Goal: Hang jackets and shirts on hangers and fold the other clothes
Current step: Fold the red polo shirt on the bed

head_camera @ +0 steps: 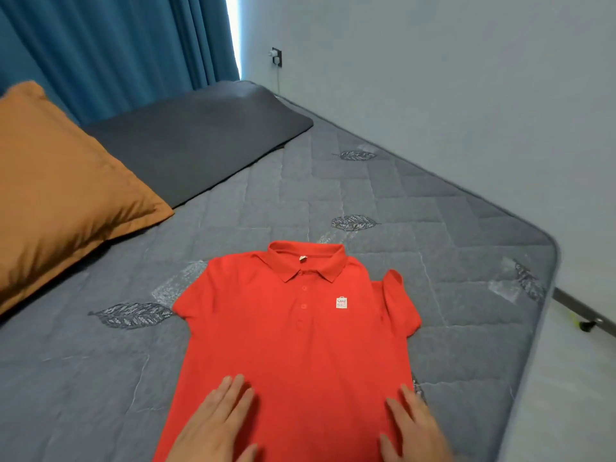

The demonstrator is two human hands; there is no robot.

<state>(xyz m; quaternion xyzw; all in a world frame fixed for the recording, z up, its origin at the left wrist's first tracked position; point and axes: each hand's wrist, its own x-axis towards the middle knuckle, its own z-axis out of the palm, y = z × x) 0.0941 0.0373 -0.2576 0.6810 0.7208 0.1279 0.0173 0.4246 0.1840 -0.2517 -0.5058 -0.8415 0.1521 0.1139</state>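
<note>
A red polo shirt (300, 335) lies face up on the grey quilted bed (433, 228), collar pointing away from me, buttons and a small white chest logo showing. Its right sleeve is folded up on itself. My left hand (216, 421) lies flat on the shirt's lower left part, fingers straight. My right hand (413, 428) lies flat on the lower right part near the side edge, fingers straight too. Neither hand grips the cloth. The shirt's hem is below the frame.
An orange pillow (56, 195) lies at the left of the bed, a dark grey pillow (200, 141) behind it. Blue curtains (116, 45) hang at the back. The wall runs along the bed's right side, with the bed's rounded corner (546, 255) and floor beyond.
</note>
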